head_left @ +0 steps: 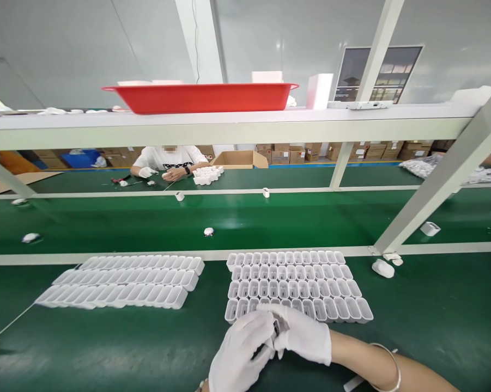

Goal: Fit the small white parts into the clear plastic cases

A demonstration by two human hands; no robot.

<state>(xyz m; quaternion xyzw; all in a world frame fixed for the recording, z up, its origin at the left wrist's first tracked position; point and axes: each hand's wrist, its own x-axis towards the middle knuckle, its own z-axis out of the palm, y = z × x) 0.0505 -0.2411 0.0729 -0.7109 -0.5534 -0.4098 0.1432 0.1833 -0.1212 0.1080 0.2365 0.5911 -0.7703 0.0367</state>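
In white gloves, my left hand (241, 351) and my right hand (304, 335) meet at the lower middle of the head view. Both are closed around a small white plastic piece (275, 329) with a dark part showing; the fingers hide most of it. Just beyond them stand several rows of open white plastic cups (284, 288), with dark slots visible inside many. My fingertips overlap the nearest row in the picture. Farther left, tilted white cups (118, 283) lie packed in 3 rows on the green tabletop (106, 348).
A green conveyor belt (245, 218) runs behind the cups, carrying scattered small white parts. Overhead, a shelf (237, 133) holds a red tray (212, 98). A slanted post (429, 179) rises at right, near a white piece (383, 268). A co-worker (169, 158) sits across the belt.
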